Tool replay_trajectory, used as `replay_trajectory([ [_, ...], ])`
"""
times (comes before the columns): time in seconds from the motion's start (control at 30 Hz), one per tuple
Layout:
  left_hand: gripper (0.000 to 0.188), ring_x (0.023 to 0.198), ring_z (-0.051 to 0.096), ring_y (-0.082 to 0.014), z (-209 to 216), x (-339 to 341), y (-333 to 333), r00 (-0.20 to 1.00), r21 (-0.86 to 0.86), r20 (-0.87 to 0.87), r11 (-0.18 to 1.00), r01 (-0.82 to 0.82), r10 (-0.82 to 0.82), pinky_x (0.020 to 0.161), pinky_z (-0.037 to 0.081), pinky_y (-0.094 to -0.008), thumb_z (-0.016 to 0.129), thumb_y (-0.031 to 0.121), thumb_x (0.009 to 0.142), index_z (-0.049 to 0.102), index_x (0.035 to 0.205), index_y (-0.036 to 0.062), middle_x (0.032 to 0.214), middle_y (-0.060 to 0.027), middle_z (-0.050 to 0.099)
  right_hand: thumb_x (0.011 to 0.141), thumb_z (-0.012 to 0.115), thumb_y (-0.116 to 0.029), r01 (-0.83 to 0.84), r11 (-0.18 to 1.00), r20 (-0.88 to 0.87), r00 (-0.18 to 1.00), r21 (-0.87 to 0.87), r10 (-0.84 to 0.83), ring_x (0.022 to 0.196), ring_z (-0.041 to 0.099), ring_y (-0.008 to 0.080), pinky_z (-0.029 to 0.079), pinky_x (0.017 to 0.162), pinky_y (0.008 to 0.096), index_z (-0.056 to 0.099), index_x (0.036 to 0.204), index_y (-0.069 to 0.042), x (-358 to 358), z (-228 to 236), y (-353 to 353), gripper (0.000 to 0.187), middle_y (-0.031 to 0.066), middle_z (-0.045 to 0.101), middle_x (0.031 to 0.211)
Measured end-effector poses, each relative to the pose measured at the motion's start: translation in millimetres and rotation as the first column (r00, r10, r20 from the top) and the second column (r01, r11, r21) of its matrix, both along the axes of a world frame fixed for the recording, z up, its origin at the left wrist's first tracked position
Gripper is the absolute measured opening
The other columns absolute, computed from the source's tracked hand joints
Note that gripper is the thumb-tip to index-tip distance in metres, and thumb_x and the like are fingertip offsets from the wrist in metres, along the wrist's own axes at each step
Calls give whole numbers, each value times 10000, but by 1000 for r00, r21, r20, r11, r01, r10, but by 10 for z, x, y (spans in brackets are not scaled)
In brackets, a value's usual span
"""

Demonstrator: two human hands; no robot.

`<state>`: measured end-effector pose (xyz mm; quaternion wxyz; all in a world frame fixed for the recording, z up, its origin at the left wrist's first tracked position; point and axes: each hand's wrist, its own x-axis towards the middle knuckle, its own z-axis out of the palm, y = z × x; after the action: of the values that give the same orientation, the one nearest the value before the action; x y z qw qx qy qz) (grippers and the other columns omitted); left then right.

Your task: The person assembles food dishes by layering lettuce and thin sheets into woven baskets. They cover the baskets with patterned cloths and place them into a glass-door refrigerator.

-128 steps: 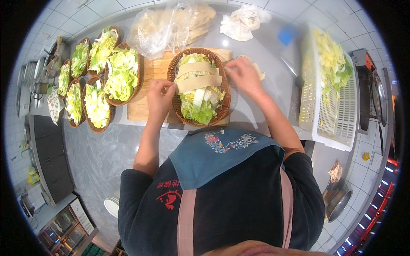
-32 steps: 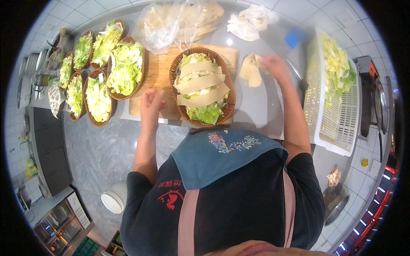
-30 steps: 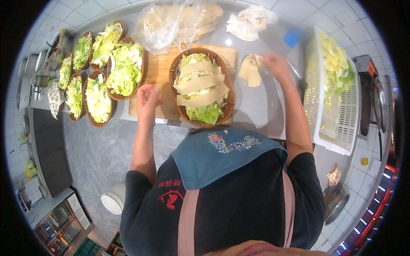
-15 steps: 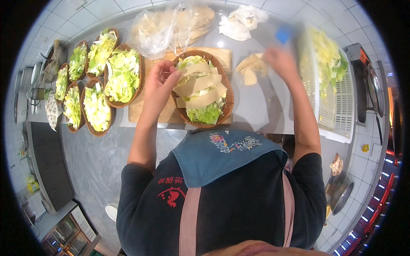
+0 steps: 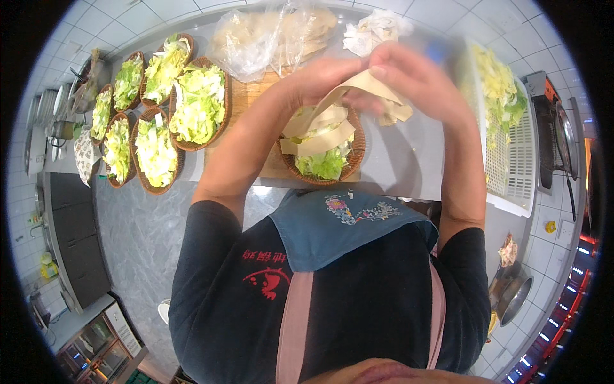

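Note:
Above the far side of a wicker basket [image 5: 360,148], my two hands meet around a beige strip of what looks like tofu skin [image 5: 358,82]. My right hand [image 5: 419,80] pinches its upper edge between thumb and fingers. My left hand [image 5: 329,75] has the strip between its thumb and fingers, which are partly hidden and smeared. One end of the strip hangs toward the basket. Inside the basket lies chopped leafy greens [image 5: 323,164], with more beige strips [image 5: 326,133] laid across. Beyond my right hand's fingers, another beige piece [image 5: 396,114] lies on the counter.
A wooden board [image 5: 249,150] lies under the basket. Several filled baskets [image 5: 151,191] stand at left. A plastic bag with beige sheets [image 5: 272,41] and a white crumpled cloth [image 5: 376,29] are at the back. A white crate [image 5: 511,157] of greens stands at right.
My right hand has come left from near the crate, and its blue blur is gone from beside it. My left hand has left the basket rim and moved right to meet it, with a strip now between them.

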<state>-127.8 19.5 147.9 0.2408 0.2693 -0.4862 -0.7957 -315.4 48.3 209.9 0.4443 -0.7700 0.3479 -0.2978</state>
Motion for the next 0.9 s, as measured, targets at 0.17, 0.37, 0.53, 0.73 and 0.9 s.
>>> replay_trajectory([
  [0.17, 339, 539, 532, -93, 26, 460, 52, 947, -20, 39, 947, 320, -319, 558, 525, -265, 486, 297, 944, 595, 1079, 6, 670, -14, 572, 922, 549, -181, 158, 980, -116, 983, 118, -144, 737, 456, 23, 388, 620, 192, 559, 953, -59, -203, -86, 194, 126, -43, 516, 794],
  [0.37, 206, 658, 564, -64, 30, 757, -74, 905, -182, 424, 982, 48, 34, 614, 468, -200, 649, 73, 821, 620, 1022, 46, 843, 3, 642, 924, 531, -148, 173, 865, 39, 976, 471, -216, 748, 485, 28, 384, 612, 184, 521, 1085, -89, -203, -774, 515, 172, -45, 554, 844],
  [0.53, 182, 702, 584, -72, -148, 823, -211, 825, -314, 525, 948, -43, 211, 644, 475, -204, 653, 69, 815, 611, 991, 54, 826, -3, 646, 917, 539, -116, 180, 818, 48, 968, 546, -245, 728, 490, 34, 379, 600, 189, 495, 1069, -104, -185, -1157, 666, 160, -47, 571, 848],
  [0.73, 199, 743, 597, -81, -230, 752, -257, 831, -314, 473, 937, -153, 294, 678, 475, -208, 646, 90, 815, 610, 1010, 68, 813, 6, 645, 894, 576, -91, 194, 823, 49, 964, 534, -260, 724, 482, 38, 390, 613, 201, 506, 969, -85, -171, -1343, 757, 103, -51, 539, 827],
  [0.9, 314, 780, 593, -113, -200, 620, -173, 697, -379, 612, 912, -156, 373, 698, 474, -241, 691, 129, 762, 609, 1055, 53, 876, -40, 630, 868, 608, -108, 276, 857, -114, 961, 435, -252, 686, 502, 63, 412, 603, 230, 508, 953, -72, -166, -1408, 774, 136, -15, 544, 759],
])
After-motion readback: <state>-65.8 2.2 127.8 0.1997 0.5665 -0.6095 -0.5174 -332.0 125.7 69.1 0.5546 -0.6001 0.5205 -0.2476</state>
